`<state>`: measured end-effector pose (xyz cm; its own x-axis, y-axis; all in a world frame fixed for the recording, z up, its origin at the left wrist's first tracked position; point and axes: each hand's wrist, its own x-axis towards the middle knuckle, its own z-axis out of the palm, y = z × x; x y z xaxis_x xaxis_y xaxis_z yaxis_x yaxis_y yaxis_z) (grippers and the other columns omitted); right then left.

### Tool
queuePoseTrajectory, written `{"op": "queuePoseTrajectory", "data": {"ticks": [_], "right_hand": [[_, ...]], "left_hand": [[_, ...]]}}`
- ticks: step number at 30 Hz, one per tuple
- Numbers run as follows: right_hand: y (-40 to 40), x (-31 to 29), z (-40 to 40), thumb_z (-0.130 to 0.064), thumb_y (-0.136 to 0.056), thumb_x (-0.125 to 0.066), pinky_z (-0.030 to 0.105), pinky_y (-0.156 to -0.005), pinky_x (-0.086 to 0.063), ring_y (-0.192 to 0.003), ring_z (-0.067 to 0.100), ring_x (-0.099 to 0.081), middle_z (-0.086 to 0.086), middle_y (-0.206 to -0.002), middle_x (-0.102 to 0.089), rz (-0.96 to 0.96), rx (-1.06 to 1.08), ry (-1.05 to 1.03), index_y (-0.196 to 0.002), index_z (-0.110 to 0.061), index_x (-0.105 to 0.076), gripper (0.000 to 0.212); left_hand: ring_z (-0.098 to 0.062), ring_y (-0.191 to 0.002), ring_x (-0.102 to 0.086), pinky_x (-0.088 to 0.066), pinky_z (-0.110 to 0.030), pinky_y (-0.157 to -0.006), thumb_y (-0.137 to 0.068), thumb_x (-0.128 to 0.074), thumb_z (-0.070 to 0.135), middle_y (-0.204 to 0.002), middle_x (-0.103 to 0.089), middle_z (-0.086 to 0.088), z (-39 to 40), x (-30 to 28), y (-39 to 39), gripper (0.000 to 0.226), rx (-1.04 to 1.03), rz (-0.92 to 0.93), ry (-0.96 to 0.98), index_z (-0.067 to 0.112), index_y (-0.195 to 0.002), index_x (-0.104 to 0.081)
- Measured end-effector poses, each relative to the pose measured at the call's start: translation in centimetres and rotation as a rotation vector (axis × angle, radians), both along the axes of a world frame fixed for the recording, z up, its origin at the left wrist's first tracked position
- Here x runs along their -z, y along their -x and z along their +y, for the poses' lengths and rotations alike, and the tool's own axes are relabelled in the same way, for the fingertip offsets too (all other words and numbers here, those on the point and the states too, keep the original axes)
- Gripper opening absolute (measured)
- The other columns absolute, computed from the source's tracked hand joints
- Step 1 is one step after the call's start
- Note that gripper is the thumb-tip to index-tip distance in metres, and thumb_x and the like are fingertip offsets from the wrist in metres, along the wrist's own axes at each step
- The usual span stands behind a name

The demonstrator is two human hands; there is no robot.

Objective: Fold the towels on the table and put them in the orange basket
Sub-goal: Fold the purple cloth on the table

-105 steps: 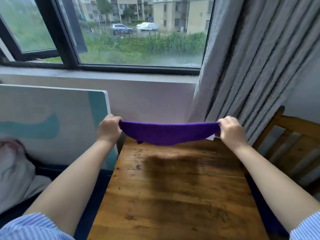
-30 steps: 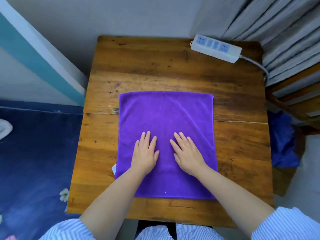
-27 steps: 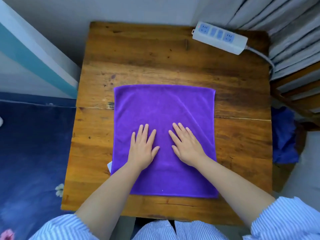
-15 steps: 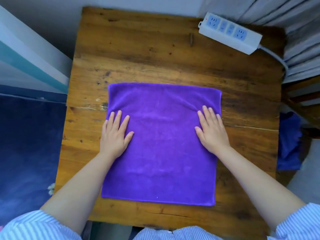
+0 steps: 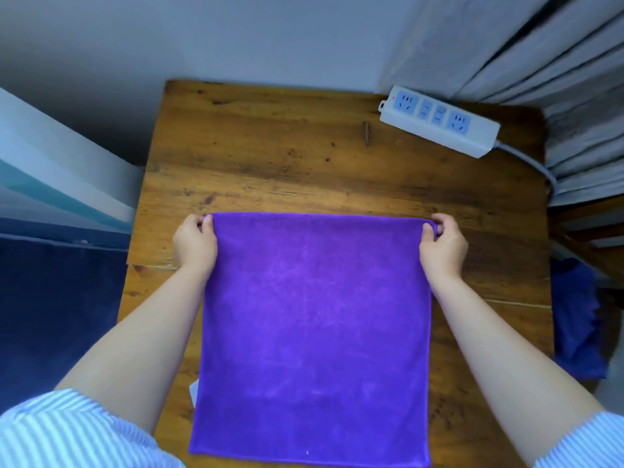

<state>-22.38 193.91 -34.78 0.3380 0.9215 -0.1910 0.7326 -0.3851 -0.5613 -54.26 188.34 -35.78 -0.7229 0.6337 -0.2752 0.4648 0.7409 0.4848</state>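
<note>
The left hand (image 5: 195,243) pinches the far-left corner of the purple towel (image 5: 314,336), which lies flat on the wooden surface (image 5: 304,163); the right hand (image 5: 443,244) pinches the far-right corner. Uneven lifting could skew the fold. The towel looks nearly square, edges parallel with the surface's, with no clear long axis.

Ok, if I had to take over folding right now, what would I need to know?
Left hand pinches the purple towel at its far left corner; right hand pinches the far right corner. The towel lies flat and unfolded on the wooden table, its near edge by you. Done: spread out. Left: fold it, then put it in the orange basket, which is not in view. A power strip sits at the table's far right.
</note>
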Motion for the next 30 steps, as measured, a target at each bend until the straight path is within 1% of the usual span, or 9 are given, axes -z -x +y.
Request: {"op": "queuePoseTrajectory", "data": {"ticks": [6,10,13,15,17,19,22,24,30], "right_hand": [[0.5,1.3,0.4,-0.015,-0.094,-0.041,0.041,-0.096,-0.031,-0.118,0.034,-0.048,0.018,-0.125,-0.056,-0.270,-0.049,0.040,-0.123,-0.005,-0.051,0.032],[1.1,0.1,-0.4,-0.013,-0.089,-0.048,0.048,-0.098,-0.033,-0.120,0.039,-0.045,0.024,-0.129,-0.049,-0.270,-0.030,-0.131,-0.123,0.001,-0.050,0.037],[4.0,-0.1,-3.5,-0.013,-0.081,-0.049,0.059,-0.095,-0.037,-0.118,0.036,-0.048,0.027,-0.120,-0.058,-0.300,-0.469,-0.419,-0.110,0.004,-0.060,0.036],[6.7,0.2,-6.5,-0.021,-0.077,-0.054,0.058,-0.092,-0.040,-0.120,0.033,-0.051,0.019,-0.123,-0.060,-0.363,-0.755,-0.335,-0.111,-0.005,-0.064,0.039],[8.1,0.9,-8.2,-0.030,-0.071,-0.070,0.055,-0.089,-0.045,-0.117,0.028,-0.057,0.010,-0.126,-0.060,-0.450,-0.910,-0.138,-0.115,-0.014,-0.064,0.047],[7.6,1.7,-8.6,-0.035,-0.077,-0.066,0.053,-0.101,-0.037,-0.127,0.028,-0.047,0.009,-0.138,-0.049,-0.447,-0.915,0.016,-0.127,-0.016,-0.054,0.055],[4.4,2.5,-8.0,-0.038,-0.092,-0.037,0.044,-0.115,-0.010,-0.142,0.027,-0.017,0.005,-0.153,-0.023,-0.384,-0.796,0.138,-0.142,-0.017,-0.030,0.055],[1.8,2.4,-8.3,-0.037,-0.089,-0.032,0.044,-0.115,-0.010,-0.142,0.028,-0.017,0.008,-0.153,-0.022,-0.416,-0.719,0.148,-0.142,-0.012,-0.029,0.058],[-2.0,1.6,-11.3,-0.022,-0.093,-0.044,0.048,-0.114,-0.008,-0.143,0.032,-0.010,0.016,-0.154,-0.012,-0.385,-0.581,0.194,-0.143,-0.005,-0.024,0.056]], "left_hand": [[-0.045,-0.103,-0.054,-0.042,-0.044,-0.082,-0.099,-0.033,0.028,-0.112,-0.059,-0.030,1.0,0.5,-0.1,0.036,0.046,0.125,0.162,-0.001,-0.113,-0.049],[-0.042,-0.111,-0.049,-0.038,-0.045,-0.090,-0.095,-0.041,0.021,-0.117,-0.054,-0.028,0.5,0.0,-1.0,0.033,0.016,0.187,0.013,-0.004,-0.115,-0.050],[-0.048,-0.106,-0.056,-0.044,-0.049,-0.092,-0.083,-0.047,0.013,-0.110,-0.059,-0.032,-1.6,-0.1,-4.3,0.035,0.456,0.308,-0.209,-0.011,-0.106,-0.059],[-0.048,-0.104,-0.059,-0.047,-0.056,-0.084,-0.079,-0.048,0.018,-0.110,-0.063,-0.028,-3.6,0.5,-7.2,0.039,0.755,0.345,-0.210,-0.008,-0.104,-0.064],[-0.045,-0.109,-0.057,-0.046,-0.058,-0.085,-0.077,-0.055,0.021,-0.118,-0.062,-0.023,-4.8,0.9,-9.0,0.041,0.898,0.324,-0.075,-0.003,-0.110,-0.064],[-0.042,-0.121,-0.049,-0.040,-0.056,-0.096,-0.078,-0.056,0.024,-0.130,-0.055,-0.020,-5.6,1.7,-9.1,0.048,0.878,0.303,0.049,0.003,-0.121,-0.059],[-0.033,-0.141,-0.022,-0.017,-0.047,-0.113,-0.091,-0.049,0.029,-0.150,-0.030,-0.014,-6.5,2.7,-6.9,0.053,0.717,0.249,0.137,0.010,-0.139,-0.038],[-0.031,-0.143,-0.014,-0.010,-0.044,-0.115,-0.092,-0.047,0.029,-0.153,-0.022,-0.012,-7.3,3.0,-5.4,0.056,0.672,0.259,0.164,0.010,-0.142,-0.031],[-0.025,-0.145,-0.009,-0.005,-0.043,-0.115,-0.095,-0.042,0.028,-0.155,-0.015,-0.010,-11.5,2.6,-3.2,0.058,0.608,0.264,0.223,0.005,-0.144,-0.022]]}}
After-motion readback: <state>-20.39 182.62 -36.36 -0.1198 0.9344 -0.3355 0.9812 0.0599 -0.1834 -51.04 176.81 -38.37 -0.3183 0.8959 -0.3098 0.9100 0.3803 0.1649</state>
